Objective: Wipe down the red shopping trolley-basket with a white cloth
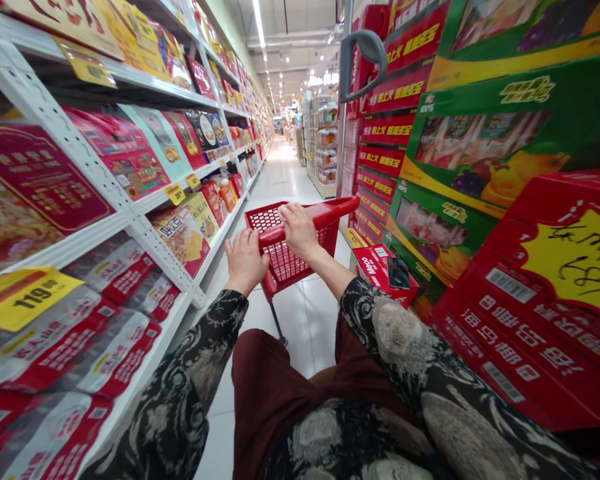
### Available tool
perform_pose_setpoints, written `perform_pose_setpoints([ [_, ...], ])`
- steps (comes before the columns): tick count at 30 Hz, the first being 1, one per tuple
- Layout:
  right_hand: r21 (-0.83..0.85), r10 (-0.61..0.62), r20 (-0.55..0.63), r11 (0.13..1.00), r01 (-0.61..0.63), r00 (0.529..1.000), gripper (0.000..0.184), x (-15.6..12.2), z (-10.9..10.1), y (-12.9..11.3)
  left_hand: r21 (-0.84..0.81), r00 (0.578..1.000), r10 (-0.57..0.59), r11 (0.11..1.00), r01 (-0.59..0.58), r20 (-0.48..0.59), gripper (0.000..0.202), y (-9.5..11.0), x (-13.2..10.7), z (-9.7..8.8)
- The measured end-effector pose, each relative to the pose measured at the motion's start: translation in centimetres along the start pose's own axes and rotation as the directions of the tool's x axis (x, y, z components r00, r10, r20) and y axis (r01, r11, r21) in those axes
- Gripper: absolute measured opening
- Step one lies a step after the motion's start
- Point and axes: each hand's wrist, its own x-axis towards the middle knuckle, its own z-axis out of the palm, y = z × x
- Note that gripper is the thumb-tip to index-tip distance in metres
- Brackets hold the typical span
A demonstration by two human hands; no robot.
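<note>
A red plastic shopping cart (325, 241) stands in the aisle in front of my knees, its handle bar slanting up to the right. My left hand (246, 259) is wrapped round the left end of the bar. Farther along it, my right hand (299, 231) lies over the bar with its fingers curled round the far side. The fingertips of both hands are partly hidden. Holes pierce the cart's basket walls, and what lies inside cannot be made out. One dark leg with a caster (283, 340) shows below the basket.
White shelves (165, 193) with boxed and bagged goods line the left. Stacked red cartons (385, 157) and green fruit-picture boxes (480, 133) rise on the right. A dark phone-like object (399, 273) lies on a low red box (375, 261). A grey handle (367, 60) juts out at upper right.
</note>
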Motion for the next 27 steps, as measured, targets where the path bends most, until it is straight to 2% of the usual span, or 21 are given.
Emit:
perform_pose_setpoints([
  [3,0.016,-0.074,0.066,0.997,0.073,0.995,0.035,0.1,1.0,-0.7,-0.027,1.000,0.023,0.999,-0.023,-0.009,0.054,0.2,0.6,0.6],
  [6,0.018,-0.095,0.094,0.995,0.093,0.991,0.037,0.7,1.2,0.5,-0.072,1.000,0.021,0.997,-0.021,-0.003,0.054,0.2,1.2,1.0],
  [10,-0.017,0.070,0.041,0.997,-0.069,0.997,0.039,2.2,0.8,3.9,-0.161,1.000,-0.001,0.987,0.000,-0.004,0.054,0.0,2.1,2.1],
  [12,-0.018,0.112,0.020,0.994,-0.111,0.994,0.039,2.7,1.0,4.6,-0.198,1.000,-0.002,0.980,-0.001,-0.015,0.055,0.1,2.5,2.8],
  [18,0.046,-0.104,0.082,0.994,0.101,0.991,0.039,1.5,2.7,2.5,-0.221,0.999,0.009,0.975,-0.017,-0.034,0.056,-0.1,3.0,3.7],
  [20,0.061,-0.128,0.093,0.991,0.123,0.987,0.040,1.6,2.7,2.9,-0.212,0.999,0.016,0.977,-0.023,-0.033,0.056,-0.3,2.8,3.5],
  [22,0.061,-0.088,0.068,0.995,0.084,0.994,0.040,2.3,2.4,4.3,-0.204,0.999,0.025,0.978,-0.031,-0.033,0.056,-0.4,2.6,3.3],
  [25,0.054,0.043,0.009,0.998,-0.043,0.999,0.039,3.9,1.9,6.5,-0.219,0.999,0.007,0.976,-0.019,-0.053,0.051,-0.2,2.7,3.2],
  [27,0.046,0.069,0.013,0.997,-0.070,0.998,0.038,4.5,1.9,6.6,-0.244,0.996,-0.036,0.970,0.016,-0.079,0.044,0.0,3.1,3.3],
])
